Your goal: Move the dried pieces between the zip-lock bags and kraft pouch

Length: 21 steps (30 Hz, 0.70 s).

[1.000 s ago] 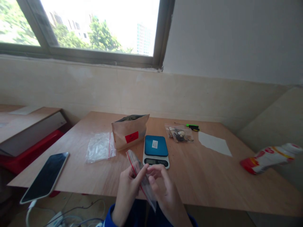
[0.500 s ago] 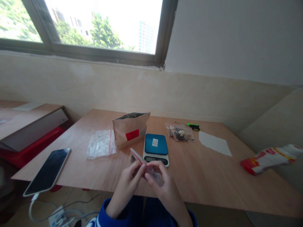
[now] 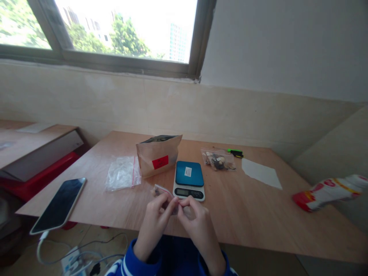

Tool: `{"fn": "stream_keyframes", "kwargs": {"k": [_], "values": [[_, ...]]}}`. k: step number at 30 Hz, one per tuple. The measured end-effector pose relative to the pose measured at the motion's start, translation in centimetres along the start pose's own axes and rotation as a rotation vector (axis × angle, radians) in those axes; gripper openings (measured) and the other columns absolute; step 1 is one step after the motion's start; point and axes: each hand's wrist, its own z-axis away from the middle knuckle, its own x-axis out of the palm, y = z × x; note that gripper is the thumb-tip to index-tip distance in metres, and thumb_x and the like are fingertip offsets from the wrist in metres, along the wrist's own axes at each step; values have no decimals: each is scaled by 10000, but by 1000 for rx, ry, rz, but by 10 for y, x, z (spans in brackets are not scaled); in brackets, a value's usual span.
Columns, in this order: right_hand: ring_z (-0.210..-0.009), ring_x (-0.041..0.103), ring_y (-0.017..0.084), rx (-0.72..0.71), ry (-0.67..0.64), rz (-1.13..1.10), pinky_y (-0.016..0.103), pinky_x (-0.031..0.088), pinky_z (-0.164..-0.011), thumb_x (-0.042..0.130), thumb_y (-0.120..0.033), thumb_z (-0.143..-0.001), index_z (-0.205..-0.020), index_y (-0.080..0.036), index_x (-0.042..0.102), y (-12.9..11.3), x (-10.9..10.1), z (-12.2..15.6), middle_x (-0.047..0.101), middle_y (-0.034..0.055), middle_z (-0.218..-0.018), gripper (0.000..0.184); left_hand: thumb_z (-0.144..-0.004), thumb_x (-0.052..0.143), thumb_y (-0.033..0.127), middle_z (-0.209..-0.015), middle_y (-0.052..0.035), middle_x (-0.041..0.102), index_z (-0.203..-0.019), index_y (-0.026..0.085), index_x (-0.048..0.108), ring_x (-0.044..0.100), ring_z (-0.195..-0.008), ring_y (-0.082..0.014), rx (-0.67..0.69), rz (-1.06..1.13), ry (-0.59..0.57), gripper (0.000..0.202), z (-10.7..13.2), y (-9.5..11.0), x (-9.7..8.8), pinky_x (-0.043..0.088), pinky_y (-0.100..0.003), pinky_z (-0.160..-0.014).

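Note:
Between my fingers is a small clear zip bag (image 3: 161,189) with a red seal line; something dark shows at its left end. My left hand (image 3: 157,212) pinches the bag's seal edge, and my right hand (image 3: 194,216) pinches the same edge close beside it. Just beyond my fingertips lies a kitchen scale (image 3: 189,174) with a blue top and a grey display. Behind my left hand stands an open brown paper pouch (image 3: 149,155) with a red label.
Clear plastic bags (image 3: 122,174) lie left of the pouch, near a charging phone (image 3: 59,205) at the table edge. Toward the back right are filled zip bags (image 3: 217,159), a green-and-black tool (image 3: 235,152) and white paper (image 3: 261,172). A red-and-white bottle (image 3: 324,193) lies tilted at right.
The small zip bag has tipped down flatter, and its far end sits lower. My fingertips have drawn closer together on its seal edge.

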Motion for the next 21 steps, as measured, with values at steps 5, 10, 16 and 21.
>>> {"fn": "stream_keyframes", "kwargs": {"k": [5, 10, 16, 21], "values": [[-644, 675, 168, 64, 177, -51, 235, 499, -606, 577, -307, -824, -691, -188, 603, 11, -1, -5, 695, 28, -673, 181, -902, 500, 402, -636, -16, 580, -648, 169, 548, 529, -615, -134, 73, -56, -96, 348, 0, 4, -1, 370, -231, -575], [-584, 657, 177, 305, 722, -209, 249, 502, -528, 662, -466, -754, -733, -164, 587, 31, -25, -12, 693, 57, -648, 311, -917, 471, 430, -584, -1, 547, -624, 164, 546, 500, -566, -113, 43, -71, -322, 402, 8, 8, -12, 339, -225, -552], [-510, 630, 145, 377, 591, -519, 237, 498, -471, 711, -494, -724, -797, -153, 601, 21, -31, -12, 720, 69, -708, 366, -905, 350, 596, -707, -49, 614, -711, 171, 632, 562, -706, -169, 2, 241, -176, 546, 2, -14, -13, 418, -270, -665], [-460, 582, 111, 478, 457, -818, 227, 492, -448, 750, -450, -688, -812, -174, 571, 8, -19, -14, 690, 11, -696, 352, -812, 619, 496, -1119, -73, 651, -1059, 214, 635, 563, -1112, -244, -224, 580, -20, 375, 0, -45, 1, 452, -341, -917]]}}
